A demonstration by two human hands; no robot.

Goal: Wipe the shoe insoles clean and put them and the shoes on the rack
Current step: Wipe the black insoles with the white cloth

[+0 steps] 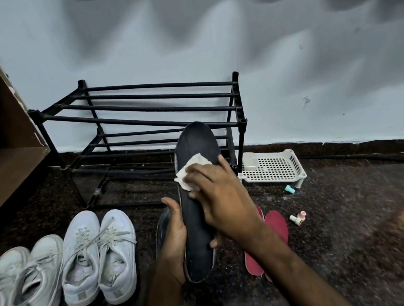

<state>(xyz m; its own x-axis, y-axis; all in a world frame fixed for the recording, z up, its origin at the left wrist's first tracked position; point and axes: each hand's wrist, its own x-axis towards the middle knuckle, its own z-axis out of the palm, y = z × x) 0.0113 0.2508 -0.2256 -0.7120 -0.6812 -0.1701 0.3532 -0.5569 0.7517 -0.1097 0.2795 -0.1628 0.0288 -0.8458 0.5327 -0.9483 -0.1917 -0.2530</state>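
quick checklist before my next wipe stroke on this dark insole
1. Left hand grips the dark insole: ok.
2. Right hand holds the cloth against the insole: ok.
3. Insole surface clean: cannot tell.
4. Rack has room on its bars: ok.
5. Red insoles wiped: cannot tell; they lie on the floor.
6. White shoes on the rack: not ok, both pairs stand on the floor.
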